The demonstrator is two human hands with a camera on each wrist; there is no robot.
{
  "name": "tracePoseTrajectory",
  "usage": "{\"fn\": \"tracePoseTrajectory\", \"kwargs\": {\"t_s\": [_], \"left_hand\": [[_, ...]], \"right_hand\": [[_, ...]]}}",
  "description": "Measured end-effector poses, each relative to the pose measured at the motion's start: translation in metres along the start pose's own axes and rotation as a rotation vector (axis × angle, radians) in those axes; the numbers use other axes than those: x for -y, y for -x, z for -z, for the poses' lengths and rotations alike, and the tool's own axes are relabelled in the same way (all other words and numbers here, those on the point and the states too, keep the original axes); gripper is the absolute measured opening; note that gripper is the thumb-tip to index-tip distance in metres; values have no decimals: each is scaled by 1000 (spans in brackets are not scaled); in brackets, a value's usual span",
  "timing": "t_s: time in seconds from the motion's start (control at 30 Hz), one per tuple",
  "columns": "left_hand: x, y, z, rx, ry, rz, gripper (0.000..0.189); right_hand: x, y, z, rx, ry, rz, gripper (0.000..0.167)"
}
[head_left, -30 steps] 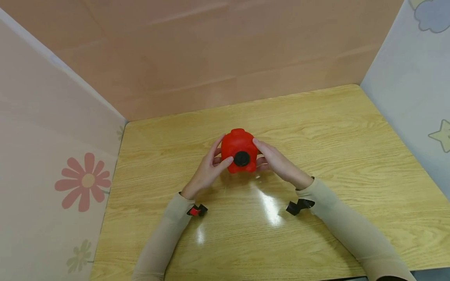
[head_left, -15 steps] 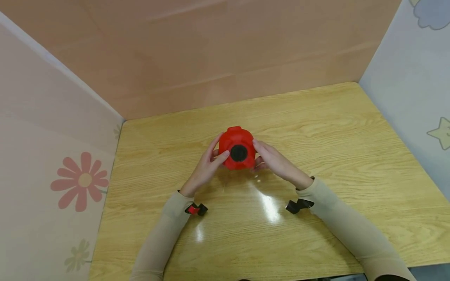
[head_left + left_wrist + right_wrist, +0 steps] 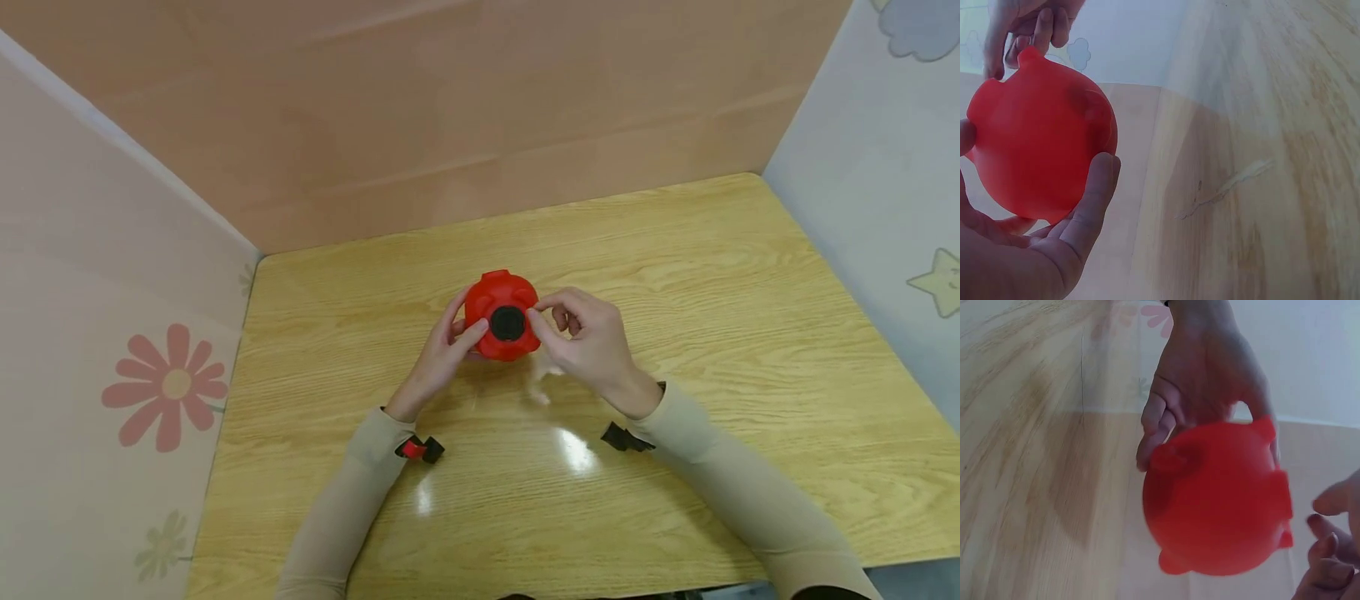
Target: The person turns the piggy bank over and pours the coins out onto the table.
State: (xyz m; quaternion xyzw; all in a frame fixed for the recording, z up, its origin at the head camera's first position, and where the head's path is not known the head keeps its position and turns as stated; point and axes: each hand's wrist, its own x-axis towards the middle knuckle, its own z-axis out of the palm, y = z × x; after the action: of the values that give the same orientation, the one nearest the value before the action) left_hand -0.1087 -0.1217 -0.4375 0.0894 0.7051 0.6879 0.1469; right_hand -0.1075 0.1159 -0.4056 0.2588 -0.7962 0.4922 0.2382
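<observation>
A round red piggy bank (image 3: 501, 288) is held tilted above the table, and its black round plug (image 3: 507, 322) faces up toward the head camera. My left hand (image 3: 441, 357) grips it from the left, thumb beside the plug and fingers around the far side. To the right, my right hand (image 3: 594, 340) has its fingers bent and its thumb and forefinger near the bank's right edge. In the right wrist view a gap shows between these fingers and the red body (image 3: 1216, 500). Stubby feet and a snout stick out from the bank. The left wrist view hides the plug.
The wood-grain table (image 3: 337, 333) extends around both arms. A plain pinkish-brown panel (image 3: 450, 117) rises behind it. Side panels with a printed flower (image 3: 176, 385) and star (image 3: 941, 282) stand left and right.
The piggy bank has tipped so its plug faces more upward. My right hand has left the bank's side, turned and bent its fingers near the plug side. My left hand keeps its grip.
</observation>
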Motion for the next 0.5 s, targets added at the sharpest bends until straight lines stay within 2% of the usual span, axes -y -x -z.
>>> {"fn": "tracePoseTrajectory", "kwargs": {"t_s": [0.07,0.13,0.3,0.5], "left_hand": [[1,0,0,-9,-6,11,67],[2,0,0,-13,-11,16,68],[2,1,-2,-15,-26,23,69],[5,0,-4,-36,-51,23,69]], "right_hand": [[5,0,-4,48,67,32,4],[10,0,-7,98,150,22,4],[20,0,-11,181,284,-75,11],[29,0,-15,215,339,-192,16]]}}
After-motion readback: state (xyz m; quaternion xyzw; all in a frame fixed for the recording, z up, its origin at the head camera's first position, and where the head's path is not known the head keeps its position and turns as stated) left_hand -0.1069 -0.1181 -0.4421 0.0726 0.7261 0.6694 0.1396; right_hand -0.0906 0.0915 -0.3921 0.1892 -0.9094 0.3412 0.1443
